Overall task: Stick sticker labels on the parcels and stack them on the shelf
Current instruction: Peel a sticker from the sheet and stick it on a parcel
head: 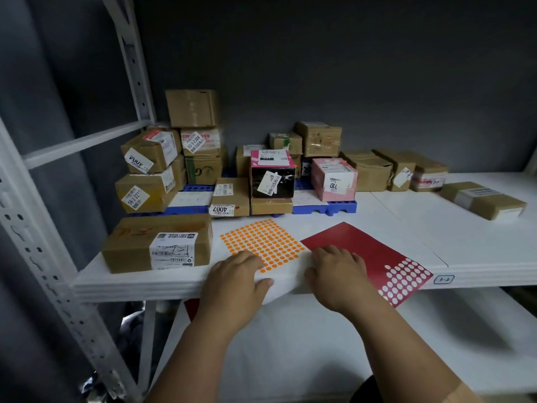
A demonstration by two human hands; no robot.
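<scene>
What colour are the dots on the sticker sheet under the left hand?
Orange, on the sticker sheet in the head view.

Pretty much everything here is brown corrugated cardboard parcels (157,242), matt and a bit scuffed, with shiny clear tape bands and white paper shipping labels (173,251). The white shelf board (406,228) looks smooth, faintly satin. Grey perforated metal uprights (43,257), painted matt. The orange dot sticker sheet (263,242) is paper, the red sheet (374,257) slightly glossy. Black cube box (273,181) has a glossy wrap, and the blue pallet (325,207) is moulded plastic.
</scene>
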